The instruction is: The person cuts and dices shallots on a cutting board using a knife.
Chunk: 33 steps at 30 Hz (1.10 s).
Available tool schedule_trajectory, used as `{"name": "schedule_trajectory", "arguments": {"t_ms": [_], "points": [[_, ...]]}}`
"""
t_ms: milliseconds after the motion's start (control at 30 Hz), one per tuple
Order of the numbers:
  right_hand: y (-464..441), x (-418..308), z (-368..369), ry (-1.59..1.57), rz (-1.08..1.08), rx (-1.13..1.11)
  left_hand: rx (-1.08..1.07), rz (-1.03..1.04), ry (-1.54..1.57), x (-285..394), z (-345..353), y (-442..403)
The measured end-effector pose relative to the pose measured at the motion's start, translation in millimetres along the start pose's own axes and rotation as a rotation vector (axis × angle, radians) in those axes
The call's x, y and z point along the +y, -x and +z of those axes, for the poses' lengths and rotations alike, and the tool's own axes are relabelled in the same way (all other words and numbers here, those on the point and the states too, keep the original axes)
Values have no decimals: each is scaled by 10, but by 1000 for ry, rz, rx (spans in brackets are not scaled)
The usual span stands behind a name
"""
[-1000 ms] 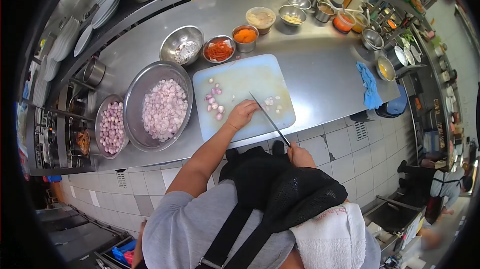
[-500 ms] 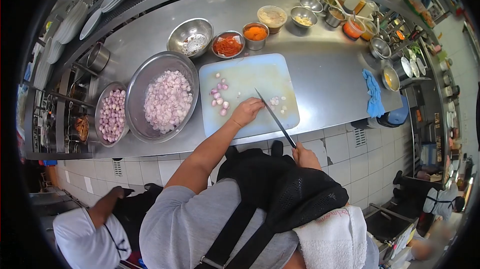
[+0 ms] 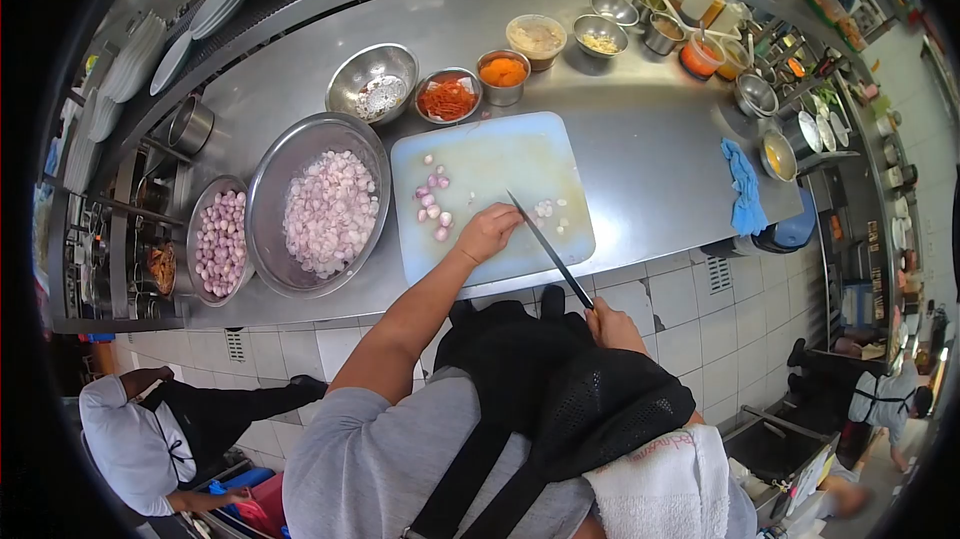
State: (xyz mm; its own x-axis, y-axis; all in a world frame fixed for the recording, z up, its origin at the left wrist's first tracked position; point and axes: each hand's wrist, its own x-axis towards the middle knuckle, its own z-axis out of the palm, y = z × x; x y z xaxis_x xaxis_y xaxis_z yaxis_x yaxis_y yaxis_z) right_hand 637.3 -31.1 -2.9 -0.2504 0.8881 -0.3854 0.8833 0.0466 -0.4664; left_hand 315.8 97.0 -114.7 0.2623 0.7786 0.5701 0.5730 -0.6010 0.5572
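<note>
My right hand [image 3: 612, 325] is wrapped round the handle of a long knife [image 3: 550, 251], whose blade reaches up over the cutting board [image 3: 500, 154]. My left hand [image 3: 489, 232] is closed on the board, fingertips beside the blade; what it holds is too small to name. White slices [image 3: 544, 209] lie just right of the blade. Several whole peeled shallots [image 3: 430, 201] sit on the board's left side. Left of the board stands a big metal bowl of sliced shallots [image 3: 331, 214], and beyond it a smaller bowl of whole shallots [image 3: 220, 244].
Behind the board stand an almost bare metal bowl [image 3: 372, 84], a bowl of red strips [image 3: 447, 97] and a pot of orange food [image 3: 502, 71]. A blue cloth [image 3: 742, 187] lies at the right. One person [image 3: 140, 434] is at lower left, another [image 3: 885, 391] at far right.
The person at lower left has come into view and moved leftward since the middle frame. The camera view has shifted slightly. My hands stay beside the knife and board with little change.
</note>
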Motion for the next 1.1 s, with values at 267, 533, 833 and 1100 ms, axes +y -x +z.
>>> {"name": "schedule_trajectory", "arguments": {"t_ms": [267,533,833,1100], "points": [[-55,123,182,-45,-30,24,1,12,-8,45,-47,-36],[-92,77,89,-62,-43,31,-19,-1,-4,38,-38,-24],[73,52,-39,-69,-16,-9,9,5,-7,46,-35,-21],[-170,199,260,-79,-70,28,-14,-9,-3,41,-52,-7]]}}
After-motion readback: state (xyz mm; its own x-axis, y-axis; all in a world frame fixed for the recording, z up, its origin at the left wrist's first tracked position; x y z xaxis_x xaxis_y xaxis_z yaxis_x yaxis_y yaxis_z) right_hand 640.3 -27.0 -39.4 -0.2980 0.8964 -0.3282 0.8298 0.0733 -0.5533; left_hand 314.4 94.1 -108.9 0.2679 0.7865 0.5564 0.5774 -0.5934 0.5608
